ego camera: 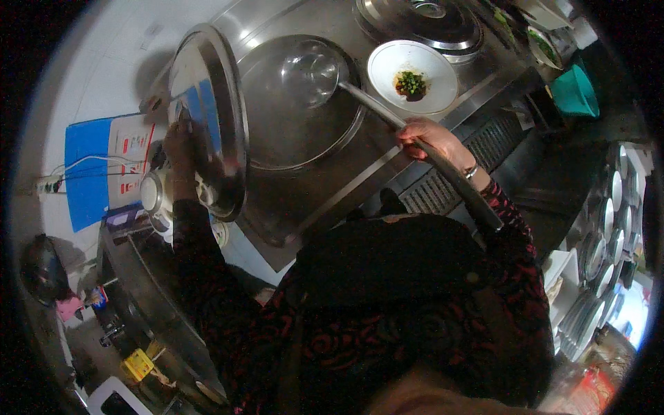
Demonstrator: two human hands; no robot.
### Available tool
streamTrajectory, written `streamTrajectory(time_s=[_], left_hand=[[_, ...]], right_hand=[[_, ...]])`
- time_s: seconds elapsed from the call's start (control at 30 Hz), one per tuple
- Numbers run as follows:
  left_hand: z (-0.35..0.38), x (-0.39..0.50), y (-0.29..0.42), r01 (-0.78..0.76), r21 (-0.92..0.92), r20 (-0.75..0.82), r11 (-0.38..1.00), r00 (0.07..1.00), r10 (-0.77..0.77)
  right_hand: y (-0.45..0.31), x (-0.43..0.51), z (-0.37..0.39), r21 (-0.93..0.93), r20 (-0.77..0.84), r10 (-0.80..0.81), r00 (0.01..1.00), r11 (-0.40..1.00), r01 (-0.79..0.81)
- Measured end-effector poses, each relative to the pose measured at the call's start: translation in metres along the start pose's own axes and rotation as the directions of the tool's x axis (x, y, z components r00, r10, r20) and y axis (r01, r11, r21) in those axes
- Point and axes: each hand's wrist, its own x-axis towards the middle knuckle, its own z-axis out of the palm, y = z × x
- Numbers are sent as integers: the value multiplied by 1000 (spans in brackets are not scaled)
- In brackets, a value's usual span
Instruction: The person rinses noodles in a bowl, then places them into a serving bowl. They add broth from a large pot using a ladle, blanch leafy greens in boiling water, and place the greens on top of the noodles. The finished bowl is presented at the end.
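Observation:
With my left hand (181,142) I grip a large round metal lid (231,124), held on edge to the left of a big pot. My right hand (428,140) is closed around the long handle of a metal ladle (311,72). The ladle's bowl is over the wide round opening of the pot (306,148), which is set into the steel counter. Whether the bowl touches any liquid inside, I cannot tell. Just right of the pot, a white bowl (381,67) contains chopped green herbs (412,83) and a dark sauce.
A second round metal lid (451,28) covers an opening at the back. A teal container (576,91) stands at the right. Stacked plates (586,316) fill a rack on the far right. A floor grate (436,189) lies beyond the counter's front edge. A sink-like steel basin (155,280) is at left.

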Motion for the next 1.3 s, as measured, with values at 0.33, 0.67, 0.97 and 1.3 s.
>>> streamTrajectory(time_s=[0.33,0.67,0.97,1.3], left_hand=[[35,20,-42,82,147,34,986,996,-88],[151,5,-12,-140,322,151,936,984,95],[209,9,20,-165,584,214,794,976,46],[230,4,6,-161,605,281,780,959,-20]], right_hand=[[16,-70,-11,453,122,-121,985,890,54],[34,-159,-46,414,-350,-249,903,824,388],[43,-194,-65,388,-351,-377,857,775,499],[49,-193,-75,458,-395,-390,832,702,546]])
